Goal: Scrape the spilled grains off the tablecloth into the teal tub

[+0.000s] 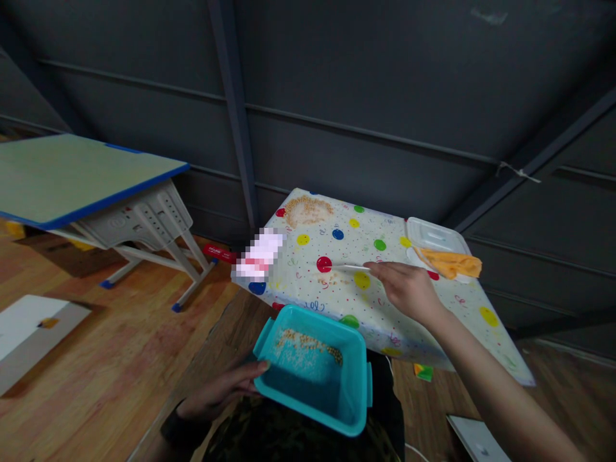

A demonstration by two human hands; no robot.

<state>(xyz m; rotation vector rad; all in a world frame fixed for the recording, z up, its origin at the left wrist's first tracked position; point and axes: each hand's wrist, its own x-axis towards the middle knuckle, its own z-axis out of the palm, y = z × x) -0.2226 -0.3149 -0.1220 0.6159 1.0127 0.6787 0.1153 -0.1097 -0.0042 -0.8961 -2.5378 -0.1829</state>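
My left hand point(235, 383) is closed on the left rim of a turquoise plastic container point(312, 391), thumb over the edge. The container sits tilted at the near side of the table, with tan beans and white grains point(308, 346) inside. My right hand point(402, 285) is closed on a thin white utensil point(353, 266), whose exact kind I cannot make out. Its tip points left, over a red dot on the tablecloth. Just below the tip lies a small scatter of beans point(332, 280). A larger heap of beans and white grains point(308, 210) lies at the table's far left.
Polka-dot cloth point(380, 224) covers the table. At its right are a white plastic lid point(436, 234) and an orange cloth point(450, 263). A blurred-out phone-like object point(262, 253) lies on the left edge. A blue-edged desk point(91, 173) stands left, and a dark wall point(360, 83) rises behind.
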